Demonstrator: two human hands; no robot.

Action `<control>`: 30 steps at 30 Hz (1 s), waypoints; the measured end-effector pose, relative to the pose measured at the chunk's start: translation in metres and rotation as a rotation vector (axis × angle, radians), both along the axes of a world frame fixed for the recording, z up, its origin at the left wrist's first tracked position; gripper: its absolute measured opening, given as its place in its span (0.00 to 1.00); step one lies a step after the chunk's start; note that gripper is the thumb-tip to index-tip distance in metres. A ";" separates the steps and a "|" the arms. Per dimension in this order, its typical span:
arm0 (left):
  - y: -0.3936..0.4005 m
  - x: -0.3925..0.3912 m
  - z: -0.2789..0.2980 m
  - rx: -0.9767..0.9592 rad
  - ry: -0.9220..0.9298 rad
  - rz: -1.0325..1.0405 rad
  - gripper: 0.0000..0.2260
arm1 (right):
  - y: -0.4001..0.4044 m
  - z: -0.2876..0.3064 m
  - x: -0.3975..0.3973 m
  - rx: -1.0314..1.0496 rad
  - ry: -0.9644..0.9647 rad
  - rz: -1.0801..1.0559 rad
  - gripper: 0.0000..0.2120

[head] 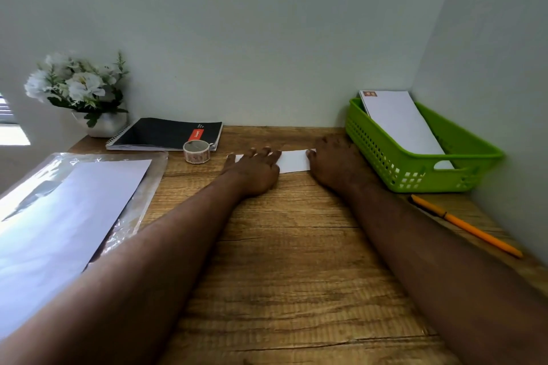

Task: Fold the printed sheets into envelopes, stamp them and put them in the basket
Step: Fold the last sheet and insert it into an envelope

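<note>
Left hand [255, 167] and right hand [333, 161] press flat, fingers extended, on the folded sheet [293, 160] (no stamp visible); uneven pressure could skew the crease.

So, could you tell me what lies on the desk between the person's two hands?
In the head view, a folded white sheet spans between the left hand and right hand, both pressing on it.

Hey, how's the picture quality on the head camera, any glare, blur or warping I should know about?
Head view: wide-angle warping bends the wall corner and stretches the forearms; glare washes over the plastic sleeve and the sheet stack at left; a bright window patch blows out at the left edge; the flowers look soft; both hands, left hand and right hand, shade the folded paper.
</note>
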State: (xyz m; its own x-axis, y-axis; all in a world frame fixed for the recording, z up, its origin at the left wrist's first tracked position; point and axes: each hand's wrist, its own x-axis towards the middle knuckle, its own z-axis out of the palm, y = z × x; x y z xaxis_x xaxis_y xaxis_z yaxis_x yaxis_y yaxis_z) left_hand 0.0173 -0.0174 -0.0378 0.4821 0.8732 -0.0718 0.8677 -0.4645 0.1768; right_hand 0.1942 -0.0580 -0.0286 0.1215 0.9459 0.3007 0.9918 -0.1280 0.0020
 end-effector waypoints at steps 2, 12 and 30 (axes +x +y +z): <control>0.001 0.002 0.004 -0.036 -0.003 0.013 0.24 | 0.005 -0.002 -0.007 0.039 0.042 0.138 0.19; -0.009 0.032 -0.003 0.041 -0.121 -0.031 0.24 | 0.027 -0.016 -0.008 -0.223 0.144 0.296 0.21; -0.060 -0.040 0.015 0.220 -0.062 0.201 0.17 | 0.013 -0.010 -0.009 -0.085 0.106 0.254 0.23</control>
State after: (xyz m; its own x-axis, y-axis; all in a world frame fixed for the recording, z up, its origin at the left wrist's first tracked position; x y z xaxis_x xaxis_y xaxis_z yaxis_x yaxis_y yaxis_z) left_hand -0.0224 -0.0779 -0.0232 0.2952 0.9430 0.1536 0.9370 -0.3172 0.1465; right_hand 0.1854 -0.0451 -0.0384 -0.0964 0.9713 0.2175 0.9872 0.1212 -0.1034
